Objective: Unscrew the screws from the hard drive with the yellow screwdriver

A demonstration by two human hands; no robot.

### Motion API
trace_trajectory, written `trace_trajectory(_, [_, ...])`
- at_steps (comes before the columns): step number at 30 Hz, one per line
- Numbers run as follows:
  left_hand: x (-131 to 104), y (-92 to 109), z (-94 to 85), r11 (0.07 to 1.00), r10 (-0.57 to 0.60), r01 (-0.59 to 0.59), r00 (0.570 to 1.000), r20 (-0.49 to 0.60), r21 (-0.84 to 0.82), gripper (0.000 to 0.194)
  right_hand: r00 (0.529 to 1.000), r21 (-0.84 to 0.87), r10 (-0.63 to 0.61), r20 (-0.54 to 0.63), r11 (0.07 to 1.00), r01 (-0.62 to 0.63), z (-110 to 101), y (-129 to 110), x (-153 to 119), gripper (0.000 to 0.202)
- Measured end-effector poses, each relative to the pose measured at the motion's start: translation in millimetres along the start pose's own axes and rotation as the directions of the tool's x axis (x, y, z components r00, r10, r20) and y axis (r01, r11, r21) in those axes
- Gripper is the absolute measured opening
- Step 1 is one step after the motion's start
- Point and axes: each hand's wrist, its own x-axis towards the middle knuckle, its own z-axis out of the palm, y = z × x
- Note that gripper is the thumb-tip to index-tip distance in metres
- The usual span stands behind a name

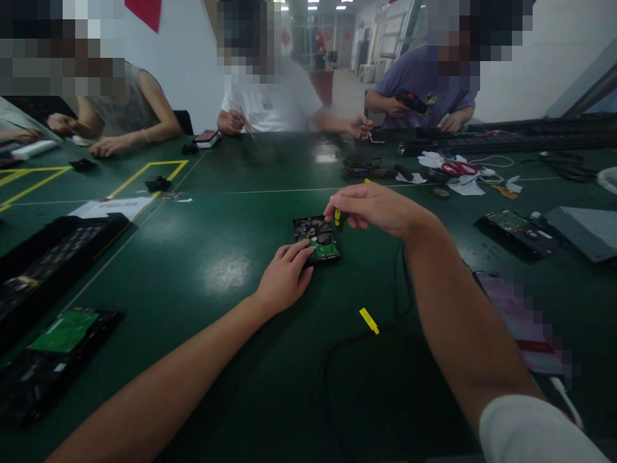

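In the middle of the table lies a hard drive (315, 226) with its green circuit board (325, 249) facing up. My left hand (284, 276) rests on the board's near left side, fingers stretched out and thumb at the drive's edge. Just above the drive's far right corner, my right hand (369, 206) pinches a small black piece with yellow marks (339, 220); its exact kind is unclear. A black cable (332, 350) with a yellow tag (369, 320) runs across the table below my right forearm.
More drives with circuit boards lie at left (62, 331) and right (520, 231). A long black tray (62, 257) stands left. Near the right edge is a phone (515, 308). Red-handled scissors (457, 168) and cables lie farther back. Three people sit across the green table (231, 218).
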Motion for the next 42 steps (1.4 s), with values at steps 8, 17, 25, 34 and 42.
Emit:
trace_trajectory(8, [0.1,-0.2,0.0,1.0,0.001,-0.001,1.0,0.0,-0.001,0.045,0.996,0.201,0.078,0.04,0.976,-0.085,1.0,1.0,0.4,0.019])
trace_trajectory(17, [0.6,2.3,-1.8,1.0,-0.004,0.004,1.0,-0.002,-0.006,0.045,0.992,0.064,0.05,-0.116,0.997,-0.043,2.3,4.6,5.8,0.014])
trace_trajectory(25, [0.7,2.0,-2.1,1.0,-0.003,0.003,1.0,-0.004,-0.007,0.044,0.998,0.141,0.068,-0.012,0.988,-0.065,3.7,-2.5,1.1,0.019])
trace_trajectory(34, [-0.3,0.6,-1.2,1.0,-0.007,0.007,1.0,0.0,-0.014,0.045,0.994,0.34,0.088,0.062,0.935,-0.104,1.2,6.1,1.3,0.025])
trace_trajectory(42, [-0.2,0.3,-1.4,1.0,-0.004,0.004,1.0,-0.005,-0.026,0.045,0.996,0.003,0.002,-0.094,1.0,-0.002,-0.4,0.9,1.9,0.018])
